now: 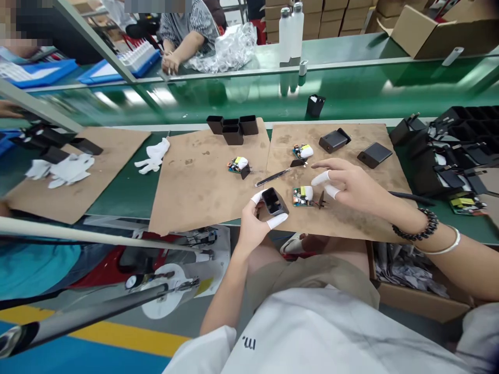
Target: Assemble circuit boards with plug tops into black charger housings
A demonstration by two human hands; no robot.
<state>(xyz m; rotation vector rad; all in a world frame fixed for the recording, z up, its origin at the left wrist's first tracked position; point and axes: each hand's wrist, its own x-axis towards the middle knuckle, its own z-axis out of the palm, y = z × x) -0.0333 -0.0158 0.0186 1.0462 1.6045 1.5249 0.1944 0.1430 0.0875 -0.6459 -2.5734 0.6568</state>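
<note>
My left hand [250, 228] grips a hollow black plastic housing [274, 202] by its sides, its open end facing up toward me. White finger cots cover some fingertips on both hands. My right hand [346, 184], fingers apart and holding nothing, hovers just right of a small circuit board [302, 196] with a black end plate wired to it. Behind that lies a second circuit board [303, 151], and farther left a third circuit board [238, 165]. A slim dark tool [273, 177] rests on the cardboard sheet [187, 192] beyond the housing.
Several empty black housings [233, 132] stand at the back. Two black cases [375, 155] lie at the right, near stacked black units [429, 156]. White gloves [153, 156] lie to the left. Behind the green conveyor [249, 98] sits another person beside plastic wrap [234, 49].
</note>
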